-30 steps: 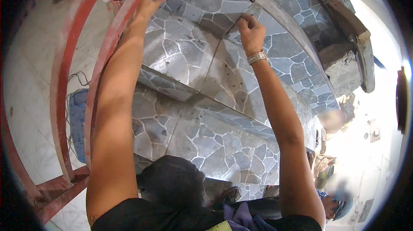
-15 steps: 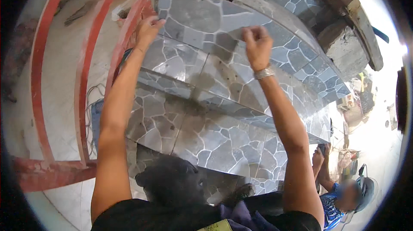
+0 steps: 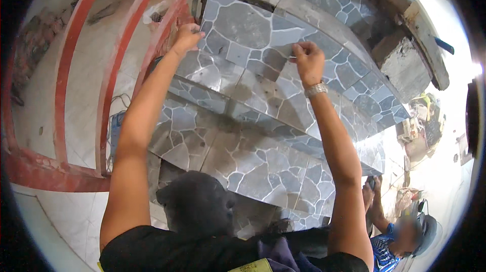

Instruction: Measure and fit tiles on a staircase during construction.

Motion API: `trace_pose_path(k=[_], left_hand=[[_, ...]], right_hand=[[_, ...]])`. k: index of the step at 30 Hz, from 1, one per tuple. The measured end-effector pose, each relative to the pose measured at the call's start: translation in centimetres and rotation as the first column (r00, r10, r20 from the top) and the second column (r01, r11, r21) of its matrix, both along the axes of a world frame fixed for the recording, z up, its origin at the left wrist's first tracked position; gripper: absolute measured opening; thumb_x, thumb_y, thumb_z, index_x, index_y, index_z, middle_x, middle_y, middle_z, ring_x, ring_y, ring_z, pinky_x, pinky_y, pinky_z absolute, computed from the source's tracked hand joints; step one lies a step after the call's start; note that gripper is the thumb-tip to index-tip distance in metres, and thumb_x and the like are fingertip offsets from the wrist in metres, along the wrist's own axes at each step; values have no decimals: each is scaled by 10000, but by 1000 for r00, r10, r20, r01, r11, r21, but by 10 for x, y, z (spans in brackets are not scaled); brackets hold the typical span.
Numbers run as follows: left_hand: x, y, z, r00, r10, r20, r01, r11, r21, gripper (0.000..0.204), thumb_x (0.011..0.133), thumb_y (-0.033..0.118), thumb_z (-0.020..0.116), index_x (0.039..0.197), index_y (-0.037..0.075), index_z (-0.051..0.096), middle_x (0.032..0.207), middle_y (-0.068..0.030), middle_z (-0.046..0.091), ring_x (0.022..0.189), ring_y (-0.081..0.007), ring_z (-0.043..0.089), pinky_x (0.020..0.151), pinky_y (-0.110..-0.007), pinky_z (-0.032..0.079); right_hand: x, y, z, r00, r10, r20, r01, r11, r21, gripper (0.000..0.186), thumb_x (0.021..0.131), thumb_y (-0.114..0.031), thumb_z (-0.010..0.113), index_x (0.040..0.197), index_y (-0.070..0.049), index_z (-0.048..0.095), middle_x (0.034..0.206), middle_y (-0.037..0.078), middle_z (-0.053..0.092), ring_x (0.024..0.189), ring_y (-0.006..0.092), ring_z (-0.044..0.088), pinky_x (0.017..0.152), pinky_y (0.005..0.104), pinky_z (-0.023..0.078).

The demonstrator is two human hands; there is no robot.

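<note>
- Two bare arms reach up from the lower edge to a large grey tile with a stone-pattern face, set at the top of a run of steps clad in the same pattern.
- Left hand grips the tile's left edge, just beside a red curved rail; its fingers curl around the edge, pressed together (the tips are hidden behind the tile).
- Right hand rests on the tile's right part, near its lower right corner, with the fingers bunched and bent against the surface; whether they pinch anything small I cannot tell.
- Around the right wrist sits a metal wristwatch.
- Below the held tile, the tiled steps descend toward the person, each face and tread covered in grey stone-pattern tiles with pale joints.
- Left of the steps, two red curved rails sweep over a pale floor, and a blue object lies on that floor near the lower rail.
- At upper right, a rough concrete block and a worn plank lie beside the tiled edge.
- Lower right, another person in a blue striped shirt crouches near the bottom step (face blurred).
- A dark rounded shape sits between the arms, in front of the lowest step.
</note>
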State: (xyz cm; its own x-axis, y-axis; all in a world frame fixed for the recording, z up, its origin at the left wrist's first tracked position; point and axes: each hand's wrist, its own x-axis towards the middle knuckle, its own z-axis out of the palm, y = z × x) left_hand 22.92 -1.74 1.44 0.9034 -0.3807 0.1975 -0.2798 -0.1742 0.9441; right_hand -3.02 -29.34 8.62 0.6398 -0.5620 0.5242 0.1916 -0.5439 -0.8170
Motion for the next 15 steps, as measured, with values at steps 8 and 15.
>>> trace_pose_path(k=[8, 15], left_hand=[[115, -30, -40, 915, 302, 266, -329, 942, 63, 409, 848, 280, 730, 1187, 59, 669, 1109, -162, 709, 1042, -327, 672, 929, -433, 490], [156, -48, -63, 879, 355, 319, -312, 933, -180, 315, 885, 144, 705, 1155, -8, 655, 972, -102, 697, 725, -183, 652, 597, -324, 573]], right_hand=[[98, -7, -7, 987, -144, -64, 128, 969, -213, 238, 824, -225, 682, 894, -6, 740, 784, 151, 729, 720, 270, 709, 710, 378, 541], [135, -17, -30, 989, -148, -13, 134, 929, -345, 234, 903, -194, 661, 922, 27, 736, 746, 105, 734, 681, 177, 695, 642, 313, 530]])
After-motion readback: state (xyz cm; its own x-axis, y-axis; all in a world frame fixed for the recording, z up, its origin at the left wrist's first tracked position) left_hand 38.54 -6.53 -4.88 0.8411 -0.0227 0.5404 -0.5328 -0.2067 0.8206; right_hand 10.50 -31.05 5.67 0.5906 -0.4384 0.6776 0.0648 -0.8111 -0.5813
